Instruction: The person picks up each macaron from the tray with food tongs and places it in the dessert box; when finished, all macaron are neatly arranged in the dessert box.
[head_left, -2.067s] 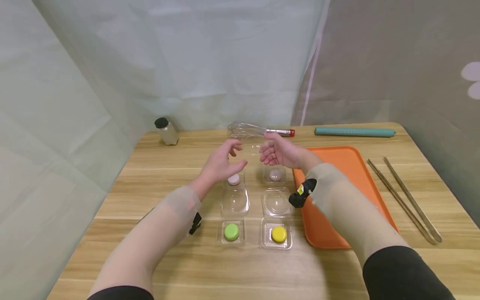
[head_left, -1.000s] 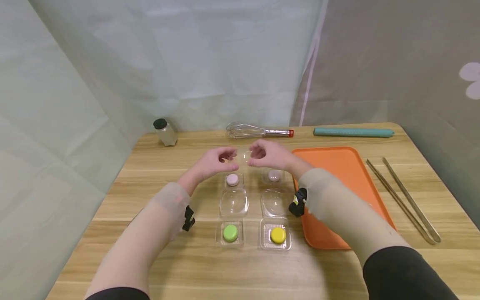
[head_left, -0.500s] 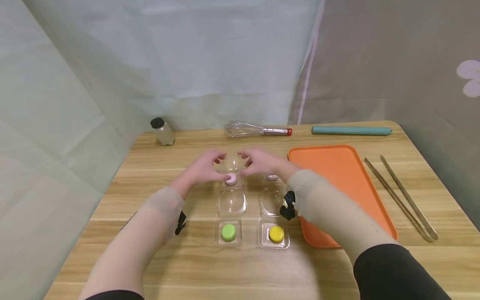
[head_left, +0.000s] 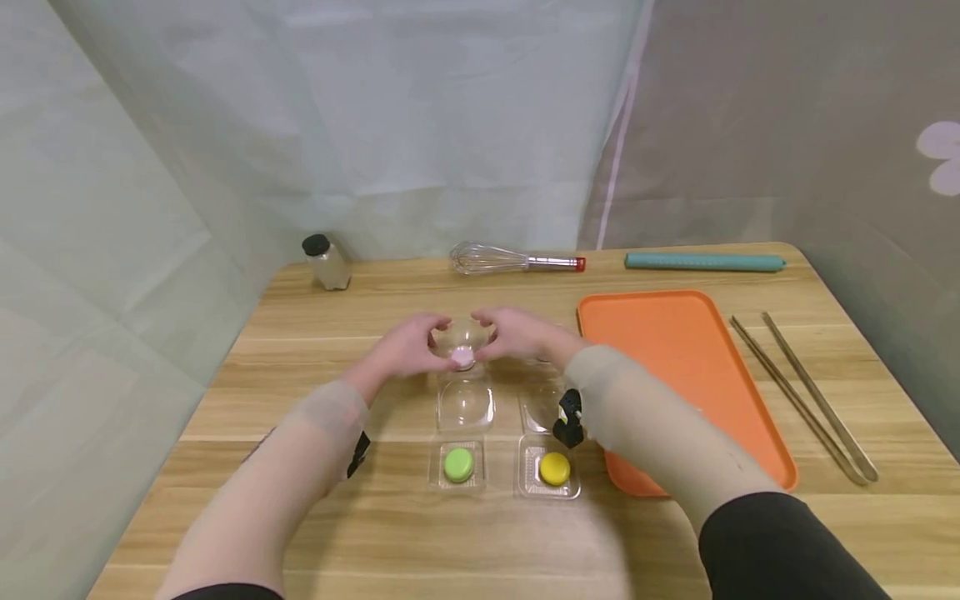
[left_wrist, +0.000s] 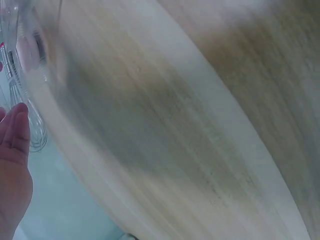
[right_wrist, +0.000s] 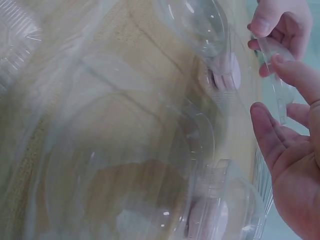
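Note:
Both hands hold a clear plastic domed lid (head_left: 463,332) just above and behind a pale pink macaron (head_left: 462,358). My left hand (head_left: 408,345) grips the lid's left side, my right hand (head_left: 519,335) its right side. In the right wrist view, the thin lid (right_wrist: 276,75) stands between the thumbs and fingers, apart from the macaron below. In front lie a domed clear plastic piece (head_left: 465,404) and a second one (head_left: 538,407). Nearest the person, a green macaron (head_left: 459,465) and a yellow macaron (head_left: 555,469) sit in clear trays. My right hand largely hides the back right container.
An orange tray (head_left: 660,333) lies at the right, with long metal tongs (head_left: 806,396) beyond it. Along the back are a whisk (head_left: 491,259), a teal rolled stick (head_left: 705,262) and a black-capped jar (head_left: 328,265).
Both hands have brought the lid from the back, leftward and nearer, down over the pale pink macaron. The green and yellow macarons have stayed in place.

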